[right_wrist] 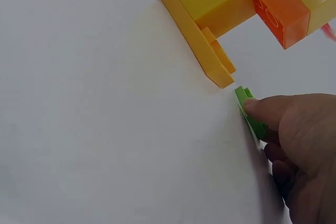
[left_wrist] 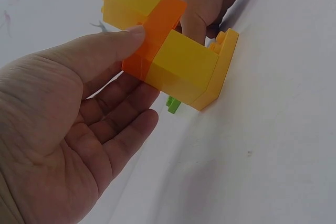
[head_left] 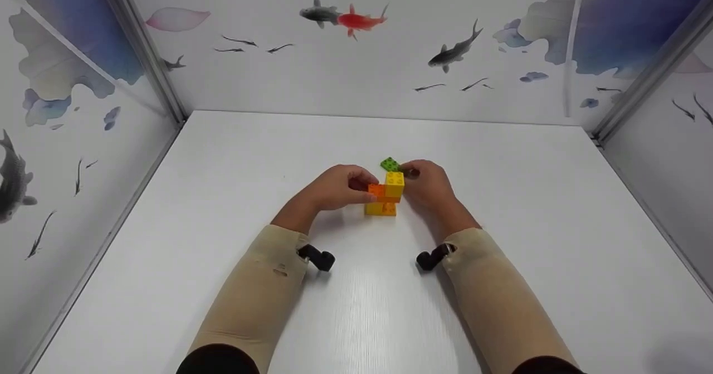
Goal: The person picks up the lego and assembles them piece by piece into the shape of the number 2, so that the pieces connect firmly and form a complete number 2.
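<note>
My left hand [head_left: 338, 189] pinches an orange brick [left_wrist: 161, 20] between thumb and fingers. This brick is the middle of a small stack of toy building bricks. On top of one end sits a yellow brick [head_left: 394, 185]; beneath the other end is a second yellow brick [left_wrist: 185, 59]. The lowest piece is a thin yellow-orange plate [right_wrist: 202, 51], its studs partly uncovered. Beyond the stack, my right hand [head_left: 431, 187] pinches a thin green brick [right_wrist: 255, 125] at its edge, close over the table. In the head view, green studs show past the fingertips.
The white table [head_left: 223, 156] reaches to a back wall [head_left: 362, 73] printed with fish. Side panels stand left and right. Black wrist mounts [head_left: 318, 258] stick out from both beige sleeves [head_left: 501, 290].
</note>
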Demonstrator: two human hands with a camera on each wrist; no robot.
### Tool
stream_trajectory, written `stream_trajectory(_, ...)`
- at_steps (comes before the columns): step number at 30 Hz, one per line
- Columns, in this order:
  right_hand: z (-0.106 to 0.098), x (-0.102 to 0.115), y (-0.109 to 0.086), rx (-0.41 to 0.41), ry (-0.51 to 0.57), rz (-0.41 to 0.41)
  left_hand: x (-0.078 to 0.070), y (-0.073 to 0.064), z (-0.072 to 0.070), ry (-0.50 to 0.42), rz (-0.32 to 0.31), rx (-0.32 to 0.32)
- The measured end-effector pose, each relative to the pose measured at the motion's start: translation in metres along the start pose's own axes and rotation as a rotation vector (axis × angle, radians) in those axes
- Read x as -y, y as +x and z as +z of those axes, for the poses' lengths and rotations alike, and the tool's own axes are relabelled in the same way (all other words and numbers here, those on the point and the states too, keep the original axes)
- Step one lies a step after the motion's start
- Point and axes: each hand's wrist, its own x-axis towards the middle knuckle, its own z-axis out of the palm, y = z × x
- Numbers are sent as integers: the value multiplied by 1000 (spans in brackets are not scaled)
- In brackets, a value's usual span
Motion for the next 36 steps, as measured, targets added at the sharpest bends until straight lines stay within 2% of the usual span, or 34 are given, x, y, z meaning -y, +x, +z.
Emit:
stream_trajectory(8, -8, 0, -2, 21, 34, 31, -1, -1, 0, 12, -4, 2)
stream_trajectory(18, -38, 3, -17, -5, 46, -56, -3, -2, 0, 3, -15, 1)
stream_trajectory(27, -66, 5, -44, -50, 42, -166, -2, -2, -1, 0, 33, 10)
stream_trajectory(36, -75, 8, -62, -48, 49, -296, -1, -4, -1, 26, 33, 3)
